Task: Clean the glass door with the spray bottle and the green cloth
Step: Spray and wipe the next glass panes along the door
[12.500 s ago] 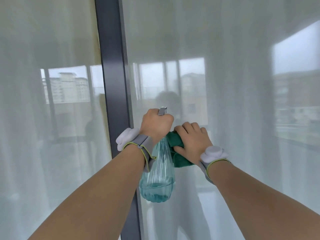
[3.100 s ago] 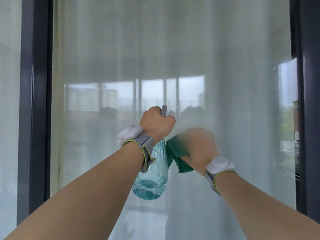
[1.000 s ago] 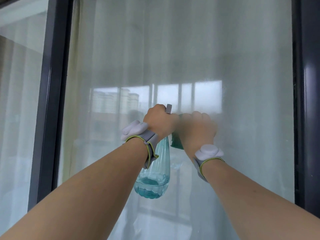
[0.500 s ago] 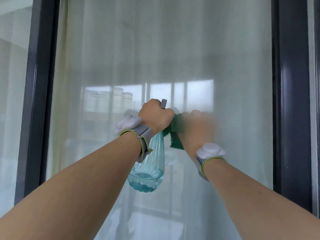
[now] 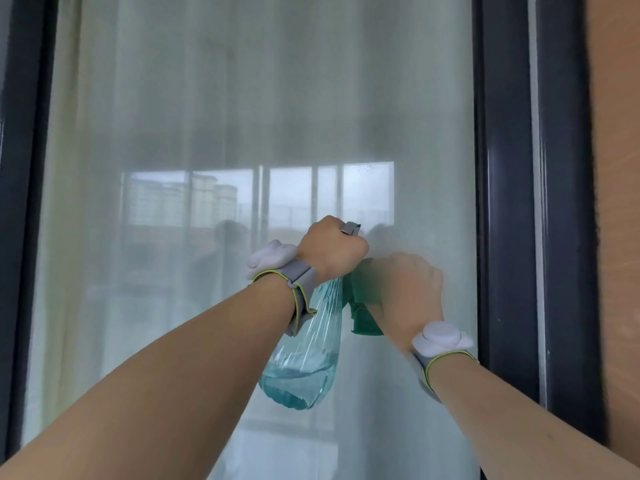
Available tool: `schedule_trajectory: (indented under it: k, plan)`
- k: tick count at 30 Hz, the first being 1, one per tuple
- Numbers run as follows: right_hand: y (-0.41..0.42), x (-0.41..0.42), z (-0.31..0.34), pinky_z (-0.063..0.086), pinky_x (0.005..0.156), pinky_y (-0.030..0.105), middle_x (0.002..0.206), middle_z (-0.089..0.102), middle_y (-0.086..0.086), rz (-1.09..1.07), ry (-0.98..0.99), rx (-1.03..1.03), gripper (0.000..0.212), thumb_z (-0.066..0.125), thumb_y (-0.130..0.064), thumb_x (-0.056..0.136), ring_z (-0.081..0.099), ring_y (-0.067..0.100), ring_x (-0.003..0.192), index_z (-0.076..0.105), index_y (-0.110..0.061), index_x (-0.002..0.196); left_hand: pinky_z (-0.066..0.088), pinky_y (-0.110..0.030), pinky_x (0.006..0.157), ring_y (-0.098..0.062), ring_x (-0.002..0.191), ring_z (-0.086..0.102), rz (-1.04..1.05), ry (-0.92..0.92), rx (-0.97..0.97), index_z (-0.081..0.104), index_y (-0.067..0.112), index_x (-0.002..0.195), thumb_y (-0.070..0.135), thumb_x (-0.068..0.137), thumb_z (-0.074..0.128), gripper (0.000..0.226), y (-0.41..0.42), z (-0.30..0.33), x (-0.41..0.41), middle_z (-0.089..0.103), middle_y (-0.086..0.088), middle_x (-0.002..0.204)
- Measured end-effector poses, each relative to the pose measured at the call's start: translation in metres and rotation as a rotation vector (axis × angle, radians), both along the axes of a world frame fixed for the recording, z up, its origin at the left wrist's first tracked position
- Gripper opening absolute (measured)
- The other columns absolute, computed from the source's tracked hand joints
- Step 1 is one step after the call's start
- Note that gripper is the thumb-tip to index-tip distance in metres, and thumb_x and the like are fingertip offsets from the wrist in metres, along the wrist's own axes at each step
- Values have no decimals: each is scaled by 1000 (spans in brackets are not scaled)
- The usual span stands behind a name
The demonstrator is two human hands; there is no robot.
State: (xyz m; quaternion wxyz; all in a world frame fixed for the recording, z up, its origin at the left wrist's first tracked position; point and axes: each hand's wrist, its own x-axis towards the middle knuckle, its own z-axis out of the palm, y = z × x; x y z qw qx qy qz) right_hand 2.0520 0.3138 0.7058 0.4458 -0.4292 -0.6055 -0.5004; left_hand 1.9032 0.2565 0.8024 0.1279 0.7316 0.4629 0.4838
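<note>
Plainly the job is underway but not finished. At the far left a dark frame post (image 5: 20,237) bounds the glass door (image 5: 242,116), whose pane fills most of the view, with a pale sheer curtain (image 5: 156,81) hanging behind it and reflected buildings showing at mid height. No droplets or streaks are readable on the left and upper glass, so I cannot tell whether that part has been wiped. Near the middle, the left hand (image 5: 330,252) is raised with its fingers curled tight round the neck of the spray bottle (image 5: 304,355); the grey nozzle pokes out above the knuckles toward the pane, and the clear ribbed body hangs down with blue-green liquid pooled low, perhaps a third full. Just right of it, the right hand (image 5: 407,292) presses the green cloth (image 5: 362,306) against the glass, fingers bent over the wad. The hand and cloth are smeared by motion blur, which suggests a wiping stroke in progress, though its direction is unclear. A few fine specks show on the glass up and right of the bottle's nozzle, possibly spray. Further right stands the other dark frame post (image 5: 505,202), then a brown wall (image 5: 616,202). Judging by where the cloth sits, the lower-right area is being worked; the tall upper stretch and the bottom likely remain.
</note>
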Motion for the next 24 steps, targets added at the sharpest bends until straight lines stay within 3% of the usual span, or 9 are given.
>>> schedule_trajectory:
  k: [4,9,12,15,21,24]
  plan:
    - [-4,6,-6,36,77,41,109,49,5,3,-37,-6,48,56,-38,73,45,31,98,50,-19,117,21,-32,56,-24,63,24,12,75,5,25,18,64,20,59,45,20,-6,-1,15,30,0,64]
    - [-4,-13,-6,36,79,42,109,51,5,54,-98,-51,49,64,-33,70,48,33,99,54,-20,116,35,-31,62,-26,66,47,125,24,-7,39,14,69,23,62,48,15,-16,7,4,57,-9,76]
    - [0,-36,0,37,77,43,105,52,7,56,-98,-67,48,70,-26,66,49,33,94,55,-18,111,27,-27,55,-24,60,37,226,-37,39,33,15,66,15,77,52,22,-18,8,-7,45,-3,70]
    - [4,-42,22,35,75,42,102,52,7,56,-73,-44,46,73,-26,66,48,32,91,55,-17,107,24,-28,54,-22,58,31,276,-102,82,30,15,64,11,80,51,27,-21,9,-17,39,-1,67]
    - [9,-10,95,28,71,38,101,51,10,-34,287,130,38,68,-32,73,45,30,90,55,-17,106,23,-29,55,-22,56,27,300,-79,154,27,17,66,13,84,52,32,-24,17,-27,33,0,65]
    - [10,-12,91,29,72,39,101,51,9,-52,301,150,36,64,-30,75,45,30,91,56,-16,107,24,-29,56,-21,57,30,341,-44,155,29,16,67,15,86,54,32,-23,16,-28,35,0,67]
